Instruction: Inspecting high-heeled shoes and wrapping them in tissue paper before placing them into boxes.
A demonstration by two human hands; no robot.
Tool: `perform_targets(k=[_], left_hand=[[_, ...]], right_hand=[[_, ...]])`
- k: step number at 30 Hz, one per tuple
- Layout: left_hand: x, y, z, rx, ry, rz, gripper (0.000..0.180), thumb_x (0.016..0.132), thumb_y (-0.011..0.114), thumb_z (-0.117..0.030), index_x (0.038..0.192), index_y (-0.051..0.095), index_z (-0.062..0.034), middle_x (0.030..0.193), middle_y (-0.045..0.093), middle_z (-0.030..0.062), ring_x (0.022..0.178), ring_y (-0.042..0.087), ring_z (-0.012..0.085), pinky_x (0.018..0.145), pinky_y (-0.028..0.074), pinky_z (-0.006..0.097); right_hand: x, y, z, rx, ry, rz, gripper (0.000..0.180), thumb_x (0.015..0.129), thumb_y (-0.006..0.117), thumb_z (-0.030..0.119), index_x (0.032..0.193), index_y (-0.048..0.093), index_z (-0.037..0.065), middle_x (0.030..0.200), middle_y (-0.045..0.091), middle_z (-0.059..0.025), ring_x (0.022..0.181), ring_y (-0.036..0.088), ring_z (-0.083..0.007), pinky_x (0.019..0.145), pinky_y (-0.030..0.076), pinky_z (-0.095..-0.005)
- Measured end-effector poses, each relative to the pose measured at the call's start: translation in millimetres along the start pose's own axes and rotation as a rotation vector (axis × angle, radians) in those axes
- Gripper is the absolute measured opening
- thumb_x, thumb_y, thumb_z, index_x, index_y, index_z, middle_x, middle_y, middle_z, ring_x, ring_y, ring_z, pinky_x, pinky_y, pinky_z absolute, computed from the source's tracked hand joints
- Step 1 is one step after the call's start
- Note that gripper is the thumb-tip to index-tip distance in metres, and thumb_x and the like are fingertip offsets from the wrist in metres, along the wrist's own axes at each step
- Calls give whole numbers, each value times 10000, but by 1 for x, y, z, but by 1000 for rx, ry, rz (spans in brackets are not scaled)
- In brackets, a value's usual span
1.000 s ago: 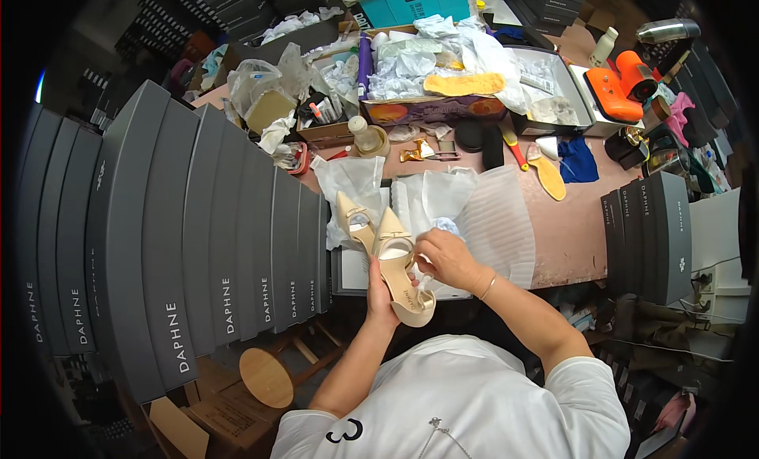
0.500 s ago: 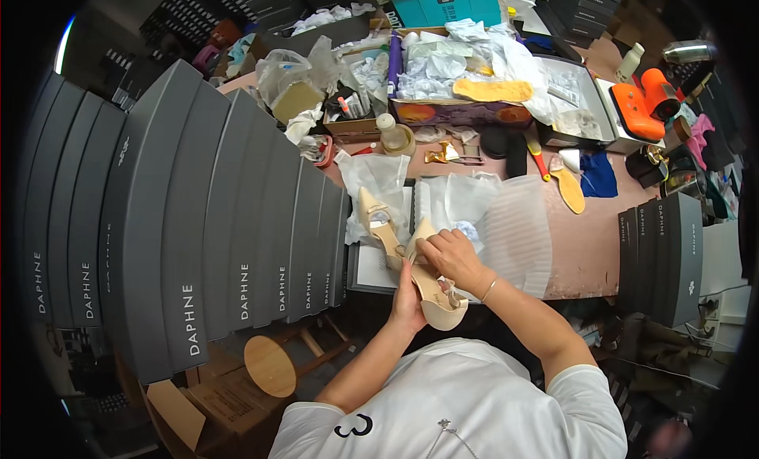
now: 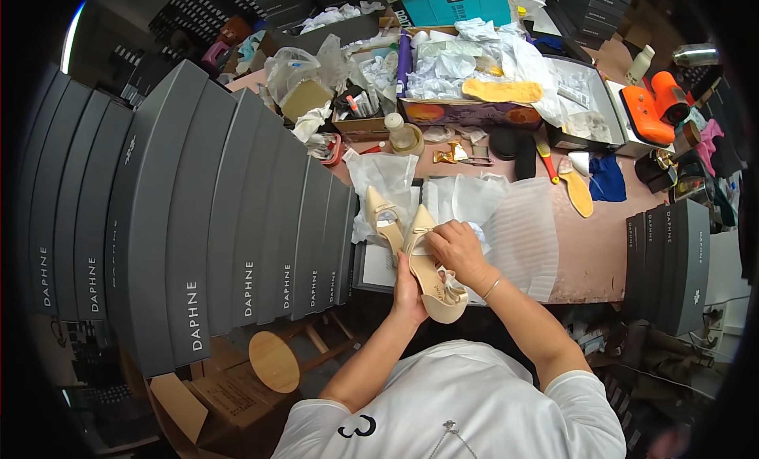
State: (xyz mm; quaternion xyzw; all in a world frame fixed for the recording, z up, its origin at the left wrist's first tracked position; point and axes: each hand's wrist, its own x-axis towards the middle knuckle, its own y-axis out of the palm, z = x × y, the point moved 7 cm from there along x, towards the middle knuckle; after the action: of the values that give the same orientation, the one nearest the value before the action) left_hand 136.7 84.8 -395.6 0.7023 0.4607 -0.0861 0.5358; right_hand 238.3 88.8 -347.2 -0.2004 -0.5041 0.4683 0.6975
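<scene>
A cream pointed-toe shoe (image 3: 428, 273) with a bow at its front is held over the near table edge, toe pointing away. My left hand (image 3: 409, 291) is closed round its left side, thumb up along the edge. The fingers of my right hand (image 3: 460, 252) are bent together at the shoe's opening, just behind the bow; what the fingertips pinch is hidden. A second cream shoe (image 3: 382, 210) lies just left of it on white tissue paper (image 3: 382, 173) in a shoebox (image 3: 377, 267). Wrapping sheets (image 3: 522, 238) spread to the right.
Tall stacks of dark grey shoeboxes (image 3: 190, 222) stand at the left; a smaller stack (image 3: 674, 261) is at the right. Behind are a box of crumpled paper (image 3: 474, 111), a glass bottle (image 3: 395, 127), a brush (image 3: 545, 157) and an insole (image 3: 576, 192). A wooden stool (image 3: 274, 362) is below left.
The held shoe has turned more upright, its toe further from me and its bow now showing. My right hand has shifted slightly right and nearer. The whole view has shifted a little.
</scene>
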Motion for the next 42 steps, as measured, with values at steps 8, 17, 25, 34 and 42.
perform_targets(k=[8, 17, 25, 34, 42], left_hand=[[18, -28, 5, 18, 16, -56, 635, 954, 247, -596, 1234, 470, -72, 1040, 557, 93, 860, 569, 219, 748, 504, 368], [11, -28, -21, 119, 16, -66, 691, 924, 251, -659, 1123, 531, -59, 788, 552, 80, 657, 548, 190, 621, 498, 340], [-23, -39, 3, 145, 4, -17, 659, 936, 261, -642, 1228, 475, -91, 983, 558, 60, 815, 584, 186, 730, 504, 375], [-36, -42, 16, 78, 2, -87, 626, 959, 248, -603, 1287, 417, -97, 1076, 559, 82, 897, 592, 204, 758, 503, 357], [-34, -31, 22, 122, -55, 39, 624, 959, 248, -602, 1313, 406, -112, 1120, 554, 75, 963, 578, 197, 804, 495, 355]], right_hand=[[-4, -19, 1, 167, 124, 13, 178, 664, 673, 103, 813, 576, 98, 743, 551, -55, 696, 538, -239, 634, 410, -371], [-62, 54, -83, -201, 132, 309, 120, 689, 668, 149, 762, 596, 87, 740, 590, -69, 697, 584, -259, 634, 431, -375], [-9, 2, 38, 32, -194, 329, 93, 760, 598, 182, 755, 563, 97, 741, 582, -27, 673, 600, -197, 630, 432, -337], [-27, 34, 48, -33, -75, 397, 136, 753, 593, 178, 853, 575, 88, 774, 601, -25, 722, 630, -184, 630, 431, -321], [-35, 29, 39, -71, -59, 433, 283, 640, 707, 183, 869, 578, 77, 803, 603, -27, 744, 639, -188, 621, 435, -327]])
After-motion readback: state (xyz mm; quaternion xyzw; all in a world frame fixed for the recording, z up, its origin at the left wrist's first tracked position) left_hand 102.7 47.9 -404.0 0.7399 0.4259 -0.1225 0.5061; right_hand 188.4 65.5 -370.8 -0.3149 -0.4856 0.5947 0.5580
